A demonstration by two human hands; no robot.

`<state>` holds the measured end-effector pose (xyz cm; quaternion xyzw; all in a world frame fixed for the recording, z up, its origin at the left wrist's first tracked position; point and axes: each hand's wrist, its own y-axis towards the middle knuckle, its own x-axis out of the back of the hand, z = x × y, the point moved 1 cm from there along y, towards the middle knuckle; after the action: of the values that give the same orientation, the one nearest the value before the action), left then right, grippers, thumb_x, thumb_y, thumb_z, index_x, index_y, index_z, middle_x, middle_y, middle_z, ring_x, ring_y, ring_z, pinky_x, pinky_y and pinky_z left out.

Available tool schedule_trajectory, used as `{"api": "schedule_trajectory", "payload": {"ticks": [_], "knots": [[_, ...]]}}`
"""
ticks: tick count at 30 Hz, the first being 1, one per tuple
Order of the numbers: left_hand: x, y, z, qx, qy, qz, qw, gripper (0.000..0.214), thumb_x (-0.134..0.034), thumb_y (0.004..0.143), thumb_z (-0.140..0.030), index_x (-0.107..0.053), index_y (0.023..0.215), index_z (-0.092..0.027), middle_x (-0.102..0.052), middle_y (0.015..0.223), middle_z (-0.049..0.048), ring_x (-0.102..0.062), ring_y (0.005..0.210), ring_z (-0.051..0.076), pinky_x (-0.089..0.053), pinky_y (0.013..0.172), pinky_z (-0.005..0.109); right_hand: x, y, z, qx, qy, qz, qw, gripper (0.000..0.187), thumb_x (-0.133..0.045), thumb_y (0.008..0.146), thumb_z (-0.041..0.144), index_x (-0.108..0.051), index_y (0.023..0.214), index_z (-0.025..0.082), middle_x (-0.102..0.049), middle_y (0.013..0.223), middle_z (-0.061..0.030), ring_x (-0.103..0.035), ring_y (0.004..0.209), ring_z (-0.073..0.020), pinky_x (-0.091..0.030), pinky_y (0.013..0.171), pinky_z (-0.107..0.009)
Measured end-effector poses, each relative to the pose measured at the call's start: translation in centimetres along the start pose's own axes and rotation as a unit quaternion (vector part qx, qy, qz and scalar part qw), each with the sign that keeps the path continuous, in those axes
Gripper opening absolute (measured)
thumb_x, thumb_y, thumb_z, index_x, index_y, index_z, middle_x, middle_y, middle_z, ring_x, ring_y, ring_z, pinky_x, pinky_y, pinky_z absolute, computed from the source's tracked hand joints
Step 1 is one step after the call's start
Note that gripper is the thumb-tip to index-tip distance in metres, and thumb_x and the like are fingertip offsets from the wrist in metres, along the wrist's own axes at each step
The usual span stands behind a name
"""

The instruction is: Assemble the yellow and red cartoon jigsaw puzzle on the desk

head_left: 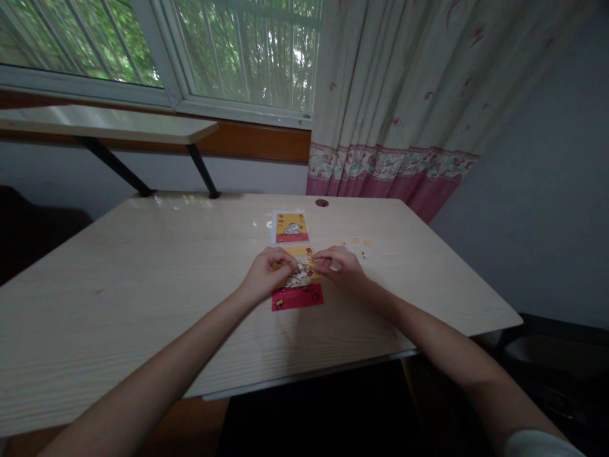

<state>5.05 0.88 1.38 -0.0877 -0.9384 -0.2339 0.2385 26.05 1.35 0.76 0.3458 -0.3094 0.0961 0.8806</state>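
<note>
A jigsaw puzzle with a white cartoon animal on a yellow and red ground lies on the table in front of me. Just beyond it is a picture card with a matching design. My left hand is over the puzzle's left side, thumb and fingertips pinched together. From the right, my right hand reaches to the puzzle's upper right part, its fingers also pinched. Whatever either pinch holds is too small to make out. Several loose puzzle pieces, yellowish, lie beyond my right hand.
The pale wooden table carries a raised shelf on black legs at the back left. A round cable hole is near the far edge. Behind stand a barred window and a patterned curtain.
</note>
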Motion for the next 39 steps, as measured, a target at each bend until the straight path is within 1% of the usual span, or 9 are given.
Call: {"api": "schedule_trajectory", "payload": {"ticks": [4, 8, 13, 21, 26, 30, 34, 36, 39], "knots": [[0.0, 0.0, 0.5, 0.014, -0.025, -0.012, 1.000, 0.013, -0.058, 0.072, -0.027, -0.068, 0.065, -0.021, -0.066, 0.072, 0.0038, -0.058, 0.079, 0.021, -0.045, 0.076, 0.040, 0.0, 0.2, -0.4, 0.054, -0.070, -0.046, 0.995, 0.017, -0.064, 0.080, 0.039, -0.070, 0.080, 0.023, -0.068, 0.070, -0.0027, -0.059, 0.065, -0.0144, -0.041, 0.073, -0.031], [-0.1, -0.1, 0.2, 0.011, -0.018, -0.005, 1.000, 0.014, -0.058, 0.074, -0.028, -0.068, 0.066, -0.021, -0.067, 0.073, 0.0038, -0.057, 0.080, 0.021, -0.045, 0.077, 0.040, -0.2, 0.2, -0.4, 0.081, -0.096, -0.038, 0.991, 0.019, -0.060, 0.083, 0.040, -0.069, 0.078, 0.024, -0.069, 0.072, -0.0024, -0.060, 0.068, -0.0153, -0.038, 0.074, -0.032], [-0.2, -0.1, 0.1, 0.013, -0.013, -0.007, 1.000, 0.013, -0.058, 0.073, -0.027, -0.069, 0.067, -0.021, -0.068, 0.073, 0.0035, -0.058, 0.081, 0.021, -0.045, 0.077, 0.040, 0.1, 0.0, 0.4, 0.109, -0.127, -0.027, 0.985, 0.022, -0.054, 0.087, 0.037, -0.067, 0.077, 0.023, -0.069, 0.073, -0.0024, -0.060, 0.071, -0.0158, -0.035, 0.073, -0.034], [-0.3, -0.1, 0.6, 0.002, -0.006, -0.003, 1.000, 0.013, -0.058, 0.074, -0.025, -0.069, 0.068, -0.021, -0.068, 0.075, 0.0034, -0.058, 0.082, 0.021, -0.045, 0.079, 0.040, 0.2, 0.0, 0.8, 0.126, -0.186, -0.023, 0.974, 0.018, -0.052, 0.087, 0.033, -0.067, 0.082, 0.024, -0.070, 0.076, -0.0018, -0.058, 0.071, -0.0153, -0.032, 0.073, -0.034], [-0.2, -0.2, 0.2, -0.013, -0.004, -0.007, 1.000, 0.013, -0.058, 0.077, -0.028, -0.068, 0.072, -0.021, -0.067, 0.077, 0.0040, -0.058, 0.083, 0.020, -0.044, 0.080, 0.040, 0.1, 0.0, 0.5, 0.107, -0.187, -0.003, 0.977, 0.019, -0.053, 0.088, 0.034, -0.067, 0.082, 0.024, -0.069, 0.075, -0.0022, -0.057, 0.072, -0.0157, -0.031, 0.075, -0.034], [0.5, -0.1, 0.0, -0.026, 0.062, -0.046, 0.997, 0.014, -0.057, 0.081, -0.029, -0.068, 0.083, -0.021, -0.065, 0.086, 0.0049, -0.055, 0.088, 0.021, -0.042, 0.083, 0.040, 0.8, 0.2, 0.1, 0.081, -0.174, -0.034, 0.981, 0.020, -0.053, 0.088, 0.034, -0.068, 0.081, 0.023, -0.069, 0.077, -0.0038, -0.057, 0.073, -0.0167, -0.032, 0.077, -0.035], [1.6, 0.0, 0.6, -0.051, 0.168, -0.053, 0.983, 0.014, -0.055, 0.081, -0.024, -0.069, 0.084, -0.020, -0.061, 0.084, 0.0053, -0.051, 0.087, 0.022, -0.040, 0.081, 0.040, 1.5, 0.2, -0.4, 0.067, -0.175, -0.060, 0.980, 0.019, -0.055, 0.088, 0.034, -0.068, 0.080, 0.023, -0.069, 0.079, -0.0040, -0.058, 0.074, -0.0169, -0.032, 0.079, -0.035], [2.0, 0.0, 0.8, -0.084, 0.202, -0.041, 0.975, 0.015, -0.054, 0.082, -0.023, -0.069, 0.085, -0.020, -0.059, 0.084, 0.0052, -0.049, 0.087, 0.022, -0.040, 0.080, 0.039, 1.5, 0.2, -0.6, 0.068, -0.175, -0.041, 0.981, 0.018, -0.055, 0.087, 0.034, -0.068, 0.081, 0.023, -0.070, 0.079, -0.0032, -0.059, 0.075, -0.0166, -0.032, 0.078, -0.035], [2.2, -0.1, 0.9, -0.147, 0.212, 0.020, 0.966, 0.019, -0.053, 0.082, -0.020, -0.069, 0.091, -0.021, -0.058, 0.086, 0.0051, -0.048, 0.087, 0.021, -0.041, 0.080, 0.037, 1.0, 0.0, -0.8, 0.077, -0.163, 0.039, 0.983, 0.016, -0.058, 0.085, 0.033, -0.068, 0.081, 0.022, -0.069, 0.076, -0.0011, -0.059, 0.075, -0.0155, -0.032, 0.077, -0.033]]}}
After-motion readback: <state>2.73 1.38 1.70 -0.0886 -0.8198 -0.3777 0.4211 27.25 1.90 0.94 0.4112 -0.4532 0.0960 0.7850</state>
